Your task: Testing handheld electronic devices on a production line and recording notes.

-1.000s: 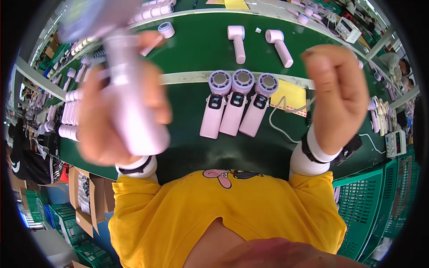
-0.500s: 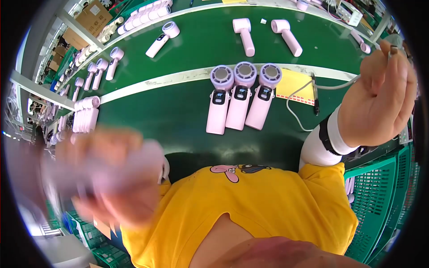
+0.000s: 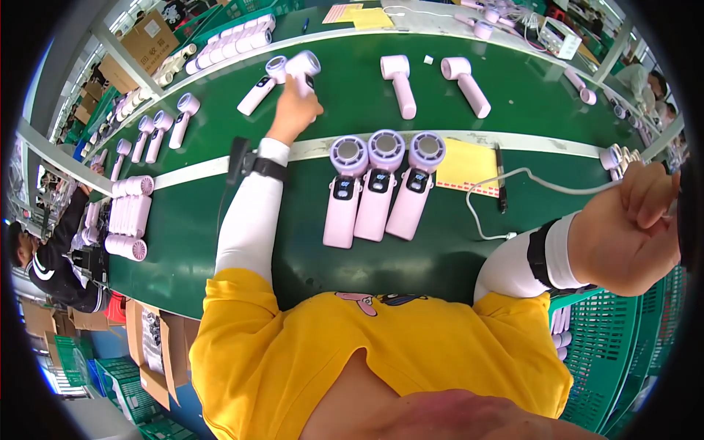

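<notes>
My left hand (image 3: 295,114) reaches over to the far belt and grips a pink handheld fan (image 3: 303,64), right beside another pink fan (image 3: 258,95) lying there. My right hand (image 3: 623,231) is raised at the right edge, its fingers curled in; whether anything sits in them is hidden. Close to it runs a grey cable (image 3: 543,178) that ends on the near table. Three pink fans with lit displays lie side by side in front of me, the middle fan (image 3: 374,205) among them. A yellow paper sheet (image 3: 458,161) and a black pen (image 3: 501,183) lie beside them.
Two more fans, one the right-hand fan (image 3: 469,92), lie on the far green belt (image 3: 345,88). Stacked fans (image 3: 130,213) stand at left. A white rail (image 3: 191,174) divides the surfaces. A green crate (image 3: 601,345) is at right, a cardboard box (image 3: 150,352) at lower left. A co-worker sits at far left.
My left hand, blurred at lower left before, has swung up and forward to the far belt with a fan. My right hand has dropped lower, and its fingers have curled.
</notes>
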### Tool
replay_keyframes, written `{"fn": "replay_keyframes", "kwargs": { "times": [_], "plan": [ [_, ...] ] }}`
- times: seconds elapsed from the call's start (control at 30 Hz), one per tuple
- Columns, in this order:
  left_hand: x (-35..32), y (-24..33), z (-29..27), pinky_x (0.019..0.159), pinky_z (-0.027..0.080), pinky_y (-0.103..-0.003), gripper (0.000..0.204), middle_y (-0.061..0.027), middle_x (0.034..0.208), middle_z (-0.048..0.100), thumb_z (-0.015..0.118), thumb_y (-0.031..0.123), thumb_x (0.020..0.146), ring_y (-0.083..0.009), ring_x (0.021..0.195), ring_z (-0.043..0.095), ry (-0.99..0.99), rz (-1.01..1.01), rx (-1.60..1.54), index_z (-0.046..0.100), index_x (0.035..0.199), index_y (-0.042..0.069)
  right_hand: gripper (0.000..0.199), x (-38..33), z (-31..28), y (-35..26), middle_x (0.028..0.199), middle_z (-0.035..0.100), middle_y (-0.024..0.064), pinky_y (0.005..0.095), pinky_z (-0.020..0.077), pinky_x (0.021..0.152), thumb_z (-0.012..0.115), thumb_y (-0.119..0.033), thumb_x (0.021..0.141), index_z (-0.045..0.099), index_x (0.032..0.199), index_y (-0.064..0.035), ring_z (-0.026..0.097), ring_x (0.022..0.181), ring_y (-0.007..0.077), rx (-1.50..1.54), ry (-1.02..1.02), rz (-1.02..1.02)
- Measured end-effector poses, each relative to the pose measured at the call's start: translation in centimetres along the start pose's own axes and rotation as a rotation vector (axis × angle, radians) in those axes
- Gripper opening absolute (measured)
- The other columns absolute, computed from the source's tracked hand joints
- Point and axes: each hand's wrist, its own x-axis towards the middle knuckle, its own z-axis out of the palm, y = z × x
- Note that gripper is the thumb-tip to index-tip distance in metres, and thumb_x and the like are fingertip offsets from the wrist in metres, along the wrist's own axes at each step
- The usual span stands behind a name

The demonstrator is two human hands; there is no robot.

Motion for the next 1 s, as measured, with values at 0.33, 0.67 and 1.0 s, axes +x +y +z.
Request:
{"fn": "replay_keyframes", "kwargs": {
  "times": [0.33, 0.67, 1.0],
  "plan": [
    [-6.7, 4.4, 0.0, 0.058, 0.038, -0.039, 0.027, -0.0167, 0.071, 0.050, 0.056, 0.006, 0.069, -0.0314, 0.061, 0.046, 0.478, 0.588, 0.196, 0.047, 0.091, -0.006, 0.028, 0.6, 1.1, 0.5, 0.056, 0.029, 0.0001, 0.0236, 0.0211, 0.050, 0.041, -0.021, 0.088, 0.053, 0.090, 0.0045, 0.026, 0.051, 0.0082, -0.143, 0.193, 0.127],
    [-14.1, 6.6, -4.9, 0.056, 0.044, -0.031, 0.036, -0.0103, 0.076, 0.053, 0.065, 0.016, 0.069, -0.0197, 0.065, 0.054, -0.620, -0.282, 0.109, 0.045, 0.092, -0.003, 0.032, 0.0, 2.5, 0.5, 0.059, 0.035, -0.0001, 0.0234, 0.0226, 0.050, 0.040, -0.024, 0.090, 0.054, 0.093, 0.0042, 0.029, 0.052, 0.0071, -0.226, 0.086, 0.090],
    [-16.0, 11.8, -4.7, 0.053, 0.044, -0.027, 0.043, -0.0088, 0.076, 0.055, 0.070, 0.017, 0.071, -0.0141, 0.062, 0.055, 0.068, 0.539, -0.377, 0.039, 0.094, -0.001, 0.031, -4.7, 8.9, 8.5, 0.081, 0.058, 0.0063, 0.0177, 0.0396, 0.061, 0.040, -0.027, 0.091, 0.056, 0.098, -0.0010, 0.052, 0.072, 0.0096, -0.110, -0.373, 0.115]
  ]
}}
